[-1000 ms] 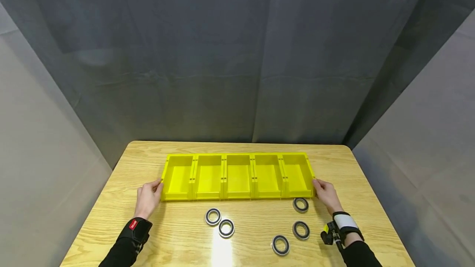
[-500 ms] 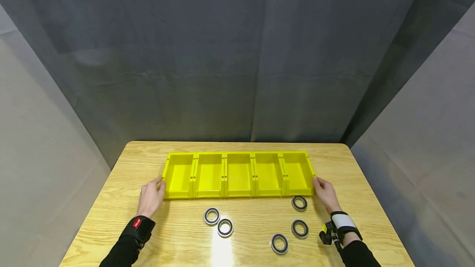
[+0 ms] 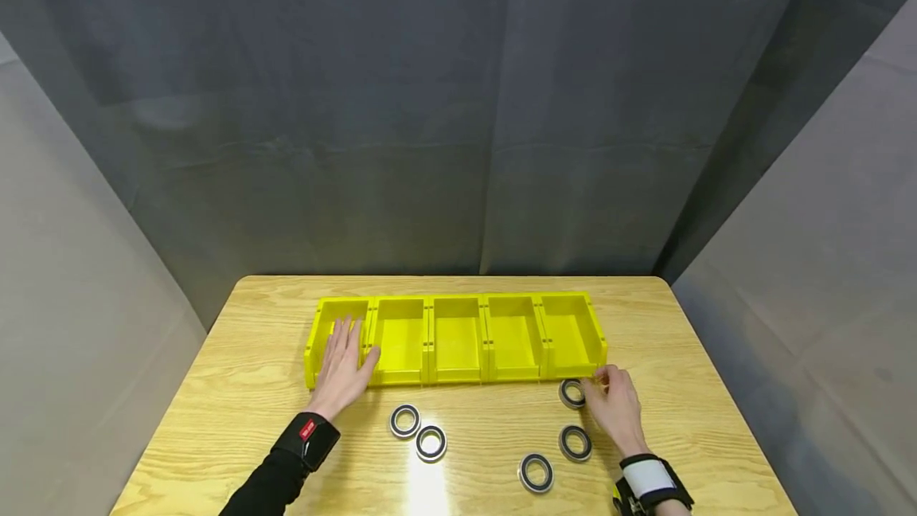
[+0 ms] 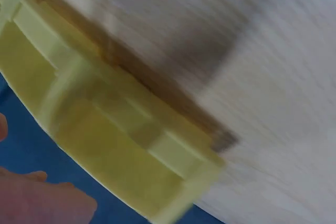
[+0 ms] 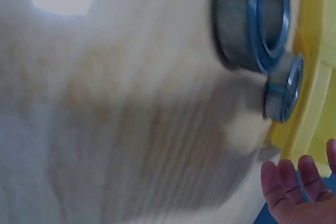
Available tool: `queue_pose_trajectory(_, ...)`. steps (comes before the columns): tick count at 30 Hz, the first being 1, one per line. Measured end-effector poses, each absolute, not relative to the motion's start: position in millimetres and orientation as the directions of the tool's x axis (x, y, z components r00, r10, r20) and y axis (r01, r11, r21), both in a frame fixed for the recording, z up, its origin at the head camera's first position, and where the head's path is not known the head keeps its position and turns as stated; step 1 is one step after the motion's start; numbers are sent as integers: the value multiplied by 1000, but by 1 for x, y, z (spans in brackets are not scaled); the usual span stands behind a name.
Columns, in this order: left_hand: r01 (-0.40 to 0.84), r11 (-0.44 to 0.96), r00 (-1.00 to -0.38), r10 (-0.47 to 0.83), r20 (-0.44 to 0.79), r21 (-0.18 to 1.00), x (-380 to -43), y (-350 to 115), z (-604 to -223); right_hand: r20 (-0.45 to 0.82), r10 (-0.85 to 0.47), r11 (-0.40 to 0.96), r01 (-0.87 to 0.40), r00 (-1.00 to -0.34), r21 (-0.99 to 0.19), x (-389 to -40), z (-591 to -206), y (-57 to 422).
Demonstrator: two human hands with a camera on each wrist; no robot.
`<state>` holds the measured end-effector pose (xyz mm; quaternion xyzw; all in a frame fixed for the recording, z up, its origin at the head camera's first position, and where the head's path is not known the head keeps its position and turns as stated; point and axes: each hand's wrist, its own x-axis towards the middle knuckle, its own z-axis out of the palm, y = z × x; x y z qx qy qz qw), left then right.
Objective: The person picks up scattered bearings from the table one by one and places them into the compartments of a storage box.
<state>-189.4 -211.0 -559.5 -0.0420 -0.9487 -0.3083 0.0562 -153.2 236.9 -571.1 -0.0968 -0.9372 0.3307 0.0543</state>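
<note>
While your spread left grip (image 3: 341, 379) is hanging over the yellow tray (image 3: 458, 377), your empty right grip (image 3: 616, 406) is hovering beside the bearing (image 3: 563, 394) near the tray's front-right corner; you should be pinching it evenly.

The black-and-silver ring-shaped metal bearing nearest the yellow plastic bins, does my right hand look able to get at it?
Probably yes: the right hand is close beside that bearing, and nothing visible stands between them.
</note>
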Motion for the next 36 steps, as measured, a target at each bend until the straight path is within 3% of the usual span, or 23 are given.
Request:
queue_pose_trajectory(7, 162, 791, -986, 100, 137, 590, -201, -185, -560, 95, 120, 848, 52, -988, -527, -146, -583, 216)
queue_pose_trajectory(18, 121, 813, -992, 78, 99, 569, -214, -177, -573, 108, 69, 906, 17, -992, -422, -149, -594, 204)
queue_pose_trajectory(27, 206, 896, -975, 155, 157, 393, -216, -188, -576, 185, 57, 930, -15, -981, -366, -150, -600, 202)
queue_pose_trajectory(36, 211, 912, -977, 183, 111, 351, -218, -190, -576, 269, 50, 935, -50, -962, -352, -152, -602, 202)
